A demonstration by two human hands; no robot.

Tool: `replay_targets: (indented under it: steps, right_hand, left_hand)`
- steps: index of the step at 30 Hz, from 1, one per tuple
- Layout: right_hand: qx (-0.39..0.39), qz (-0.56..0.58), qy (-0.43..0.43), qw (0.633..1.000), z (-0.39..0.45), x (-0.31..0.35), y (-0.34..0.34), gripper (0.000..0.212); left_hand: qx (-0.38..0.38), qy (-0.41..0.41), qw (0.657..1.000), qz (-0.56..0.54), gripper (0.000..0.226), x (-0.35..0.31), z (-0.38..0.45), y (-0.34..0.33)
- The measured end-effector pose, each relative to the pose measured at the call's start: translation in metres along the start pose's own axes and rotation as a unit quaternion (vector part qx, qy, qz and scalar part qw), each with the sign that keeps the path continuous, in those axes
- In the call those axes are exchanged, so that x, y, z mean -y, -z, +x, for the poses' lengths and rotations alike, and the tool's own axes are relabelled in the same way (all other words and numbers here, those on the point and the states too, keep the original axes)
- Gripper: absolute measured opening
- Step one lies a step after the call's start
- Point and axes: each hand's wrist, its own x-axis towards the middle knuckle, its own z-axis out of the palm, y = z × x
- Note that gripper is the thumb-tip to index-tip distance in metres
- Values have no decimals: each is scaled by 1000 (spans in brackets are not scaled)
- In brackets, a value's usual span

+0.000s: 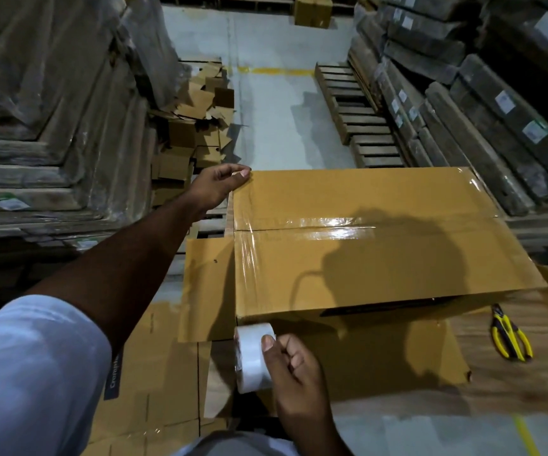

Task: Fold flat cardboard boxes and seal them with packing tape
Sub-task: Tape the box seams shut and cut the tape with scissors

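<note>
A grey concrete floor runs away between tall stacks of plastic-wrapped flat cardboard on the left and wrapped dark bundles on the right, with a wooden pallet and a heap of loose cardboard pieces along the aisle. Close by, flattened cardboard sheets serve as the work surface, and yellow-handled pliers lie near its right edge. The folded box sits in the middle of these sheets, its top flaps closed and the centre seam covered by glossy clear tape, with another strip laid along its left edge. The left hand presses the tape end onto the box's far-left corner, fingers curled with the thumb pinching down. The right hand grips the tape roll just below the box's near-left corner, thumb on the roll's face and fingers curled behind it.
</note>
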Motion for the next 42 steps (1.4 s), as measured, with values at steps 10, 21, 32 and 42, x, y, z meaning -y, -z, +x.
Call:
replay_targets:
  steps: [10,21,32,42]
  right_hand:
    - [-7,-63,25,998,9,-10,2,37]
    - [-6,-92,41,995,18,-20,5,59]
    - [31,-57,24,998,17,-21,11,53]
    - [60,-200,91,974,5,-28,20,13]
  left_hand:
    - [0,-51,992,115,49,-4,-3,-4]
    - [146,-252,808,513,68,11,-161,-55]
    - [91,-143,831,529,95,-10,-89,-47]
    - [-96,-68,893,434,83,-27,-4,-61]
